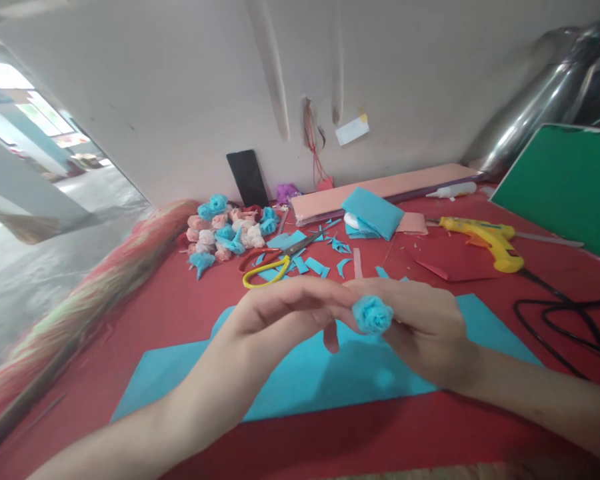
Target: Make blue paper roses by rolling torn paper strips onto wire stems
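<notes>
A small blue crepe-paper flower [373, 315] is held up between my two hands. My right hand [425, 323] is closed around its base, with the fingers curled and partly hidden behind the bloom. From the other side my left hand [285, 313] reaches in, its thumb and index finger meeting at the flower's left edge; another fingertip hangs below. Beneath both hands lies a flat sheet of blue paper [290, 393]. Scissors [275, 263] with one yellow and one red handle rest beyond my left hand, among blue paper scraps [315, 267].
Finished paper flowers [225, 230] are piled at the back left, beside a black phone [249, 178]. A yellow glue gun [485, 237] and its black cord [555, 310] lie on the right. Folded blue paper [375, 210] and a long pink paper pack [380, 193] are at the back. A green board [565, 190] leans right.
</notes>
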Motion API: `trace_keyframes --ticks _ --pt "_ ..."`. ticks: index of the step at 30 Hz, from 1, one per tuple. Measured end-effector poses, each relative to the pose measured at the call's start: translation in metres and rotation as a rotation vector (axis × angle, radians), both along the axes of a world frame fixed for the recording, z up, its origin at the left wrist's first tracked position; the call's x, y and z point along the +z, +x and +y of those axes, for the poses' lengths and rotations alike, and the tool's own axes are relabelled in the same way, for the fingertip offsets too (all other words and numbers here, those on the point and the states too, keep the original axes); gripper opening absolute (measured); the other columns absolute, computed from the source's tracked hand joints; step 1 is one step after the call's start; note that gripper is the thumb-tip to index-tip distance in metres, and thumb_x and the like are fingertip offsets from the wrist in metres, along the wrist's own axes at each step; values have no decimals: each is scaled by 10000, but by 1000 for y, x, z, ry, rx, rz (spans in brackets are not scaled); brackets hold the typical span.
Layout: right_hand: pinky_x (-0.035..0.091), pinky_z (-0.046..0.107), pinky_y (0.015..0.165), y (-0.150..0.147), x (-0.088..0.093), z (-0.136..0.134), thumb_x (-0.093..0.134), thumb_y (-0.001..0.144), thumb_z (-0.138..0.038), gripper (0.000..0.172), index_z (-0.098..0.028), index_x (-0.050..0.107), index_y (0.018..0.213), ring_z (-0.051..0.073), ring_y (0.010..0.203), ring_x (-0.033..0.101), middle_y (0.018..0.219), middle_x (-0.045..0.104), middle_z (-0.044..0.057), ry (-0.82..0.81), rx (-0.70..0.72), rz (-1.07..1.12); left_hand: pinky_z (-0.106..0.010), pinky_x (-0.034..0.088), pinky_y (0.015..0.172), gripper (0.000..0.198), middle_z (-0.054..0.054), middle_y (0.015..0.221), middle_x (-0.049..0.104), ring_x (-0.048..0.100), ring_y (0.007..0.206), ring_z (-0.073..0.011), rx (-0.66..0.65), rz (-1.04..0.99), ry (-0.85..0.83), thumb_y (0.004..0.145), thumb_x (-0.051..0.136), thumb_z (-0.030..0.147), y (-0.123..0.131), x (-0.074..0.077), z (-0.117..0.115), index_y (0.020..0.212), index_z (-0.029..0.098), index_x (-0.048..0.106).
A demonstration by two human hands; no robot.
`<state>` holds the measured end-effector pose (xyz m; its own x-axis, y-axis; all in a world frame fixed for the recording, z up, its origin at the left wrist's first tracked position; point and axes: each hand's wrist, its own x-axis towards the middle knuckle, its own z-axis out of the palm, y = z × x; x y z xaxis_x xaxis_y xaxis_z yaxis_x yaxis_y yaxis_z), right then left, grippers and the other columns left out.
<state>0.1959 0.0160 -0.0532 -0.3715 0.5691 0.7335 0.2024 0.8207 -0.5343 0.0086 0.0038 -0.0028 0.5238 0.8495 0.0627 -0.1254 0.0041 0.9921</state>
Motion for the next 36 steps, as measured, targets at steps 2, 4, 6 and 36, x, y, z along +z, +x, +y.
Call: trace_keyframes --ticks 2,4,6,36 --pt "566 226 722 -2 1 0 474 934 -139 265 -309 657 1023 137 821 707 921 748 -15 -23 -1 28 -141 474 691 225 27 817 696 564 724 -82 17 -21 -10 892 525 133 1 0 1 882 230 728" --pt "555 214 660 -4 1 0 479 928 -129 279 -317 674 993 128 734 701 876 749 -29 -29 -29 57 -144 472 683 232 24 789 698 569 726 -87 30 -32 -27 885 522 122 2 0 2 870 228 727" --pt "540 207 617 -5 1 1 480 931 -139 271 -310 689 945 121 668 687 821 745 -32 -28 -61 71 -144 474 687 236 26 779 697 578 734 -90 34 -39 -39 880 522 116 2 -1 2 870 234 726" --pt "440 147 542 -9 0 -1 472 926 -110 252 -191 574 711 78 578 563 610 529 -31 2 -28 89 -158 412 673 239 41 709 621 523 706 -71 27 -4 -97 864 496 105 2 -2 3 791 201 702"
